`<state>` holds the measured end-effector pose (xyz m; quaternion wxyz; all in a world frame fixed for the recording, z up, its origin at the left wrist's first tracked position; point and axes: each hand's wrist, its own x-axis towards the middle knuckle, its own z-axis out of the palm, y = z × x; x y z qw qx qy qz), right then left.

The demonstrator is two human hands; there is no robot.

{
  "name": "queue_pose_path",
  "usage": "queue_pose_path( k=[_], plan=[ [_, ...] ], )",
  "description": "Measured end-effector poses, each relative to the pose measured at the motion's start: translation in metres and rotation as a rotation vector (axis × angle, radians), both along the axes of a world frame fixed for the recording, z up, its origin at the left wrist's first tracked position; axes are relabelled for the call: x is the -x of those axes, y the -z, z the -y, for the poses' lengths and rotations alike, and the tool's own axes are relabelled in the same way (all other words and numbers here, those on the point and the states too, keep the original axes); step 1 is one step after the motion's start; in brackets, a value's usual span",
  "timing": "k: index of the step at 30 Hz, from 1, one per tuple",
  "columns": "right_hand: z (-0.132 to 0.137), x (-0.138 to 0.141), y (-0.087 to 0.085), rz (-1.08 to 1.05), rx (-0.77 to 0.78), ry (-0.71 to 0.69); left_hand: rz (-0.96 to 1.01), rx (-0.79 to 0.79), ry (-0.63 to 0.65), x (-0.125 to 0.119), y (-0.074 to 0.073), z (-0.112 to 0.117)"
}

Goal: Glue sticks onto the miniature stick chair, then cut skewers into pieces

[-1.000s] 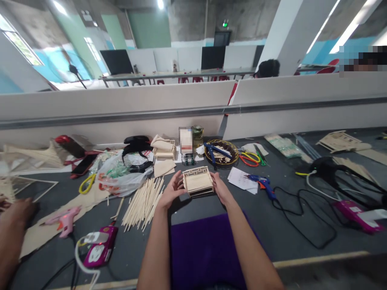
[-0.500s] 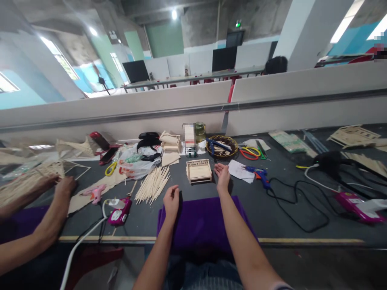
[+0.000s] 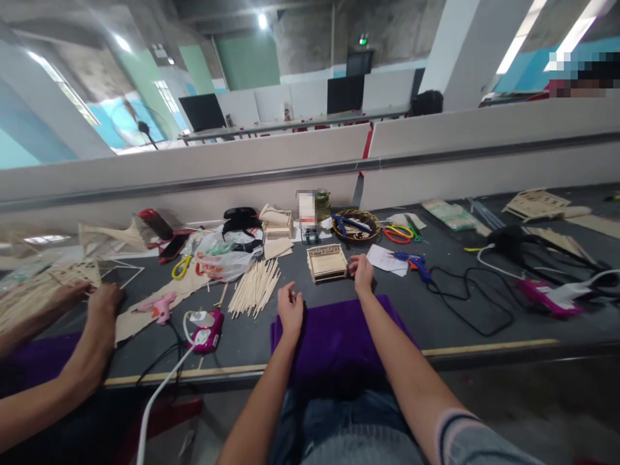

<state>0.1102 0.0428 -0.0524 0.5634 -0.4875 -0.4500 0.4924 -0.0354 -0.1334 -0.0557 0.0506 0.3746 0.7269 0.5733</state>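
Note:
A small box-like model (image 3: 328,265) made of thin wooden sticks stands on the dark table in front of me. Just to its right is my right hand (image 3: 363,274), fingers loosely bent and apart, their tips close to the model's side; it holds nothing. My left hand (image 3: 290,310) hovers at the far left edge of a folded purple cloth (image 3: 334,336), its fingers half curled with a gap to the thumb and nothing in them. Left of that hand lies a loose pile of wooden sticks (image 3: 254,289).
To the right are paper sheets (image 3: 387,259), a blue glue gun (image 3: 415,263) with its black cord, scissors (image 3: 400,232) and a round basket (image 3: 356,226). Leftward sit a plastic bag (image 3: 223,255), a pink glue gun (image 3: 162,308), a magenta power strip (image 3: 208,332) and a co-worker's hands (image 3: 104,300).
The head view has shifted, so the table things appear moved slightly. My right hand's fingers have curled in more and lie nearer the model. The model itself stays on the table.

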Motion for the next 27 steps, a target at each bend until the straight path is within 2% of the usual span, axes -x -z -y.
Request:
queue_pose_path(
  k=[7, 13, 17, 20, 23, 27],
  plan=[
    [0.002, 0.0, 0.001, 0.106, -0.077, 0.046, -0.054, -0.016, -0.033, 0.0, -0.003, -0.003],
    [-0.004, 0.003, 0.008, 0.135, -0.06, 0.082, -0.029, -0.084, -0.029, -0.002, -0.001, -0.005],
    [-0.005, 0.005, 0.008, 0.091, -0.062, 0.1, -0.021, -0.046, -0.042, -0.003, -0.002, -0.004],
    [-0.003, 0.005, 0.004, 0.131, -0.122, 0.122, -0.011, -0.024, -0.058, -0.004, -0.004, 0.0],
    [0.002, 0.004, 0.0, 0.211, -0.262, 0.149, 0.019, 0.015, -0.008, -0.009, -0.004, 0.008],
    [0.008, 0.003, 0.0, 0.361, -0.329, 0.163, 0.056, 0.088, 0.19, -0.022, 0.005, 0.021]
  ],
)
